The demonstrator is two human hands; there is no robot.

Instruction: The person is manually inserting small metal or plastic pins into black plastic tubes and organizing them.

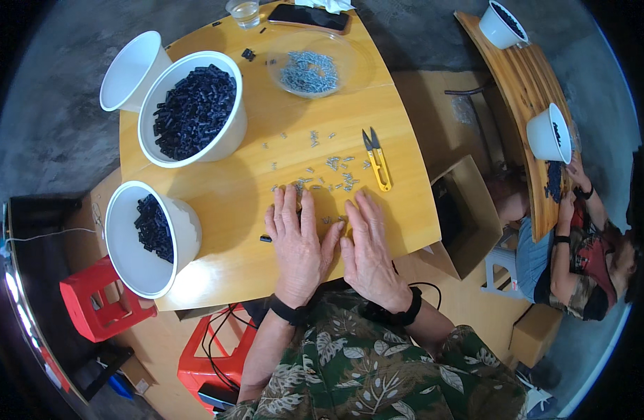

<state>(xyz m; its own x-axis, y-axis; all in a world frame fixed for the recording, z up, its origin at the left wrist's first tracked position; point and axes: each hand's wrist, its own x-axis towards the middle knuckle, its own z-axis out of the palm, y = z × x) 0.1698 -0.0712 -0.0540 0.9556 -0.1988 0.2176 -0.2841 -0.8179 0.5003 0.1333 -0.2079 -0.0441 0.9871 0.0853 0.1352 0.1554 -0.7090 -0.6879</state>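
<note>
My left hand (300, 241) and my right hand (367, 245) lie flat, palms down and side by side, on the wooden table (224, 203). Their fingers are slightly spread and hold nothing. Small grey metal pieces (329, 178) are scattered just beyond the fingertips. A small black part (265, 239) lies beside my left hand. Yellow-handled snips (378, 159) rest to the right of the scattered pieces.
Two white buckets of black parts stand at left: a large one (193, 108) and a nearer one (148, 234). An empty white bucket (129, 70) leans behind. A clear dish of grey pieces (311, 66), a phone (309, 15) and a glass (244, 12) sit far. Another person (581, 245) works at right.
</note>
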